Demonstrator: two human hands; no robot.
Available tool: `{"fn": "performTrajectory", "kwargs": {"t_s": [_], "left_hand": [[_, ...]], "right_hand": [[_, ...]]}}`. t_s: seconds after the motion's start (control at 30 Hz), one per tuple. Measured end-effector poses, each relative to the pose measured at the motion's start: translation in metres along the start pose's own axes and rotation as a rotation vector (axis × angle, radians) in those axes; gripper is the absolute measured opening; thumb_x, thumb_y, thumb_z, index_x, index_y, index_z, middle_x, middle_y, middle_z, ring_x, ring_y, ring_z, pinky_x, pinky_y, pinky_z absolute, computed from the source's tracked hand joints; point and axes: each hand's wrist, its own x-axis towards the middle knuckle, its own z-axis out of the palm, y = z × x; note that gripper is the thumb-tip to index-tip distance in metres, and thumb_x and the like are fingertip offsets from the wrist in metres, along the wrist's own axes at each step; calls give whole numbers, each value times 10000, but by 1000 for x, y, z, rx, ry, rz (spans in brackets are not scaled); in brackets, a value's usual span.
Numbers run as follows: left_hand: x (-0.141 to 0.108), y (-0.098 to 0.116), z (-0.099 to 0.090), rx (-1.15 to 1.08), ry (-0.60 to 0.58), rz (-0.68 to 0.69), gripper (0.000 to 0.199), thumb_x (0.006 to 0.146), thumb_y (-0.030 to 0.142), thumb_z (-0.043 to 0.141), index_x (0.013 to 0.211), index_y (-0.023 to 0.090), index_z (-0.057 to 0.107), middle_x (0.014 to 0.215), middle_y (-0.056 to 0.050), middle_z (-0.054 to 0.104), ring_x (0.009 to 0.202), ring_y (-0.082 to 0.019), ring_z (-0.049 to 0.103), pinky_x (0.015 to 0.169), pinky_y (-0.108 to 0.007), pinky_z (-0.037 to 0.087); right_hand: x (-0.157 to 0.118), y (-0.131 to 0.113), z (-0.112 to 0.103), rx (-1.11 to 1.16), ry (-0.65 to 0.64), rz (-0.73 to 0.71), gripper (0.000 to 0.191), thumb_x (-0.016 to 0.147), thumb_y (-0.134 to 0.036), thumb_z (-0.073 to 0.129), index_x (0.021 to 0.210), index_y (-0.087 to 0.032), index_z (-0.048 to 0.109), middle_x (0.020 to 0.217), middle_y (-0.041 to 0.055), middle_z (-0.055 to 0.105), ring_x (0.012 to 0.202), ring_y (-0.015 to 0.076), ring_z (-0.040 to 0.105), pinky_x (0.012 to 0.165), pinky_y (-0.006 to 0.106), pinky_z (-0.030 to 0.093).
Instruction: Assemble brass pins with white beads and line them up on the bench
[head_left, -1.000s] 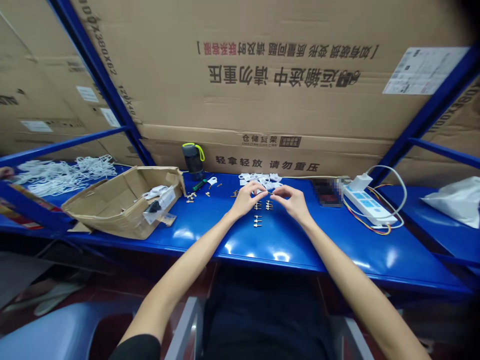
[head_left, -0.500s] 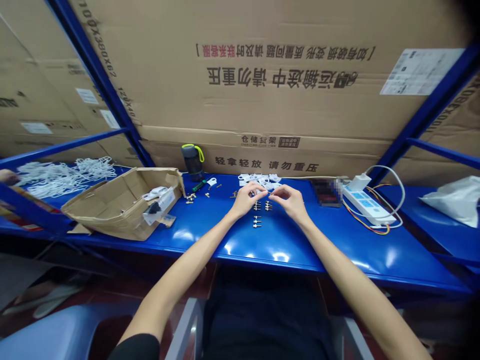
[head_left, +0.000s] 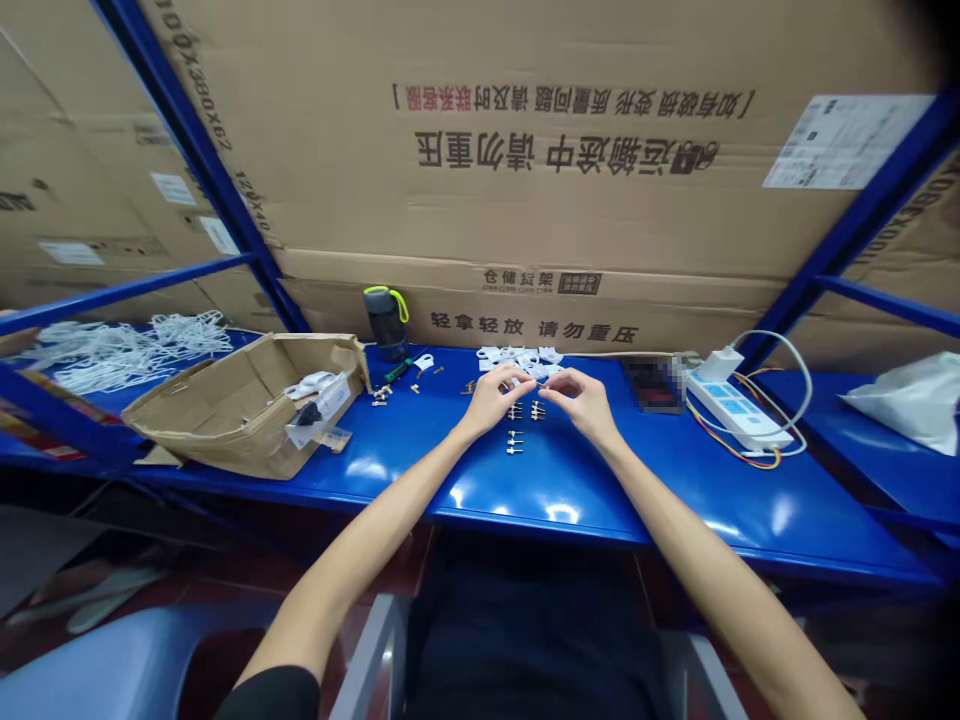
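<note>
Our left hand [head_left: 491, 398] and right hand [head_left: 585, 403] pinch a thin sliver [head_left: 537, 386], too small to name, above ribbed metal pins [head_left: 514, 442] on the glossy blue steel shelf [head_left: 570, 490], with white plastic clips [head_left: 517, 356] just beyond.

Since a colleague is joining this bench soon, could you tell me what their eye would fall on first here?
A large printed cardboard carton fills the view behind the glossy blue shelf. At the shelf's middle, the left hand and right hand meet above small metal pins, with an open cardboard box to their left.

Blue steel shelf [head_left: 570, 495] with a cardboard box [head_left: 240, 425], metal pins [head_left: 514, 441], a bottle [head_left: 386, 325] and power strip [head_left: 735, 411]
</note>
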Motion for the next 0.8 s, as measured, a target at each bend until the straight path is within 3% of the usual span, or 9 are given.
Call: {"fn": "performTrajectory", "kwargs": {"t_s": [0.43, 0.8], "left_hand": [[-1, -3, 0, 19, -40, 19, 307, 936, 486, 721, 943, 187, 788, 990, -61, 736, 714, -134, 600, 727, -293, 529], [-1, -1, -3, 19, -77, 22, 308, 919, 488, 739, 915, 185, 797, 942, -57, 734, 697, -137, 588, 686, -288, 496]], "right_hand": [[-1, -1, 1, -50, -15, -12, 363, 776, -560, 818, 832, -211, 738, 831, 58, 777, 759, 245, 717, 765, 391, 593], [-3, 6, -3, -148, -20, -105, 297, 830, -532, 790, 905, -254, 717, 885, 43, 805, 793, 262, 772, 798, 408, 625]]}}
